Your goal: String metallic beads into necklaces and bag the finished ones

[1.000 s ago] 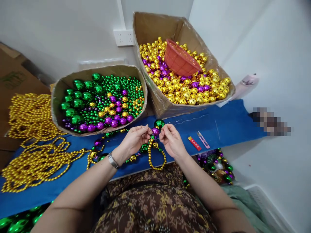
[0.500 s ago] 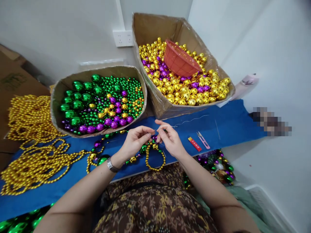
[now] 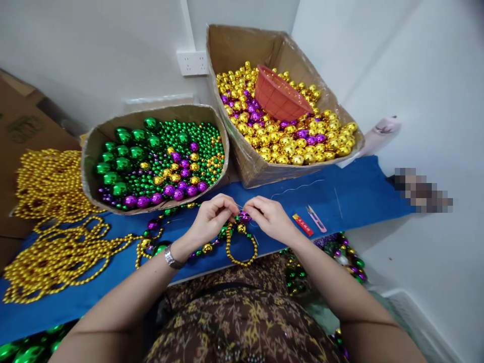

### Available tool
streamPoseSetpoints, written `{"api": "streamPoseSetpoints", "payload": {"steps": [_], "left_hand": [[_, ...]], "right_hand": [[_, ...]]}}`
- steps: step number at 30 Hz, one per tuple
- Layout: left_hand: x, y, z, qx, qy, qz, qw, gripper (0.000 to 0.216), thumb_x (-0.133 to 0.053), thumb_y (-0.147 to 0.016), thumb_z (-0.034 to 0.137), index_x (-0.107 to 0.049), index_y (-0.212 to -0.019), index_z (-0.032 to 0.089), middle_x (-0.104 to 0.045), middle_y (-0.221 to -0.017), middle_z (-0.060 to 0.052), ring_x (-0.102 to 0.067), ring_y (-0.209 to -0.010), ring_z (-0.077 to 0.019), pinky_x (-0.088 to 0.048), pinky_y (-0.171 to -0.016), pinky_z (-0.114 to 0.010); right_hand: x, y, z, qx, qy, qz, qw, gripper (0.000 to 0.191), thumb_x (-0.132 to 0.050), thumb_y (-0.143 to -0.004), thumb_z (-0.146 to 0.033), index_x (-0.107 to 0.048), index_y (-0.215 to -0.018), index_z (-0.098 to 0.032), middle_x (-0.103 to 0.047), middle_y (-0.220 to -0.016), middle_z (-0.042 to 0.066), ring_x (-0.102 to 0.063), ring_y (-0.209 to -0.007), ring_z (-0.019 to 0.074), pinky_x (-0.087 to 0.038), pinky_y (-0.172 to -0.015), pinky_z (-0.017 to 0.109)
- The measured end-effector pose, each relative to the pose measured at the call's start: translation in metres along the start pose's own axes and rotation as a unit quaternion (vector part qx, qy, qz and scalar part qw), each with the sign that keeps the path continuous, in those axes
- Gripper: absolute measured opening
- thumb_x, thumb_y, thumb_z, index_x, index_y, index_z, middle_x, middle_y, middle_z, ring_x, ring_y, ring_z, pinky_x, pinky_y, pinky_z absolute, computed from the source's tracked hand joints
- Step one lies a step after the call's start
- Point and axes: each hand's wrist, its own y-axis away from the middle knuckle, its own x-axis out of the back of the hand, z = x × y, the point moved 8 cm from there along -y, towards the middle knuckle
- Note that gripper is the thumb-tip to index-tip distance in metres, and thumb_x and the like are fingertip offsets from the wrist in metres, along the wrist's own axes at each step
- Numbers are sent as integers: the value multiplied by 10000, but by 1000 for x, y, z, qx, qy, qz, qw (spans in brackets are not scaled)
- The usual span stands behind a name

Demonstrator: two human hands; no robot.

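My left hand (image 3: 215,217) and my right hand (image 3: 270,219) face each other above the blue cloth (image 3: 295,201). Both are closed in a pinch on a thin clear thread (image 3: 239,206), which spans the small gap between their fingertips. Right under the fingers is a purple bead (image 3: 245,216). Below it, a loop of small gold beads (image 3: 242,263) lies near the front edge. A strand of green, gold and purple beads runs left from there, partly behind my left hand and wrist. Another loose thread (image 3: 298,186) curls beyond my right hand.
Two cardboard boxes stand behind: one with green, purple and gold beads (image 3: 177,171), one with gold and purple beads (image 3: 287,143) and a red basket (image 3: 280,96). Gold bead strands (image 3: 60,257) pile at left. Pink thread snips (image 3: 316,220) and a red packet (image 3: 302,225) lie right.
My right hand has turned over, its raised fingers now folded down in a pinch. The purple bead under the fingers shows more clearly. My left hand has barely moved.
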Motion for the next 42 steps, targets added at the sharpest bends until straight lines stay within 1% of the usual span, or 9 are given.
{"api": "streamPoseSetpoints", "payload": {"steps": [6, 17, 21, 25, 27, 31, 34, 37, 42], "left_hand": [[0, 1, 0, -34, -70, 7, 997, 145, -502, -861, 142, -633, -806, 169, -593, -838, -33, -580, -689, -117, -477, -637, -237], [-10, 5, 15, -88, -186, -37, 978, 140, -601, -829, 205, -681, -942, 183, -613, -927, -65, -586, -754, -142, -469, -688, -258], [-2, 2, 4, -34, -111, -24, 993, 121, -645, -818, 277, -678, -757, 177, -617, -810, -49, -566, -734, -145, -456, -679, -261], [16, 4, -20, 94, 172, 15, 980, 182, -685, -771, 307, -640, -671, 161, -663, -964, -78, -595, -785, -153, -492, -710, -278], [18, 5, -25, 121, 294, 25, 948, 213, -719, -726, 296, -596, -619, 158, -671, -1076, -98, -615, -949, -198, -501, -840, -332], [7, 2, -24, 115, 383, 27, 916, 262, -742, -697, 299, -537, -600, 167, -680, -1099, -100, -559, -1165, -251, -440, -993, -421], [-4, -4, -26, 110, 389, 44, 914, 301, -745, -700, 359, -512, -632, 180, -661, -817, -42, -636, -908, -201, -492, -898, -426], [-7, -9, -31, 110, 393, 62, 911, 339, -740, -727, 356, -467, -632, 178, -500, -594, 35, -518, -581, -101, -513, -703, -325], [-1, -4, -49, 125, 388, 85, 909, 359, -757, -720, 302, -446, -610, 162, -444, -540, 48, -395, -478, -64, -418, -539, -241]], "right_hand": [[-4, 1, -4, 22, 46, -31, 998, 258, -411, -976, -292, -584, -809, -198, -590, -757, 19, -541, -730, 141, -393, -688, 257], [-8, -2, 0, -22, -77, -68, 994, 312, -404, -978, -363, -543, -752, -200, -540, -650, -35, -508, -647, 109, -380, -625, 220], [2, -2, 1, -15, -68, -50, 996, 289, -437, -964, -365, -580, -780, -194, -583, -725, -13, -532, -703, 118, -399, -664, 232], [20, 8, 21, -51, -97, -1, 994, 299, -506, -925, -430, -587, -758, -196, -571, -732, 5, -530, -709, 132, -417, -668, 251], [21, 18, 37, -109, -206, 38, 972, 332, -512, -907, -495, -546, -754, -203, -565, -733, 2, -508, -649, 121, -406, -588, 238], [-7, 30, 46, -192, -468, 80, 859, 352, -474, -900, -563, -424, -799, -228, -616, -897, 24, -476, -555, 96, -321, -438, 203], [-24, 29, 38, -202, -542, 85, 811, 364, -451, -906, -567, -352, -774, -243, -528, -700, -25, -385, -473, 91, -290, -413, 199], [-29, 28, 36, -192, -564, 91, 798, 364, -508, -895, -530, -347, -744, -241, -311, -578, -71, -312, -459, 91, -284, -419, 196], [-43, 36, 51, -203, -600, 91, 769, 383, -616, -857, -470, -369, -712, -216, -259, -595, -78, -290, -473, 64, -260, -436, 176]]}}
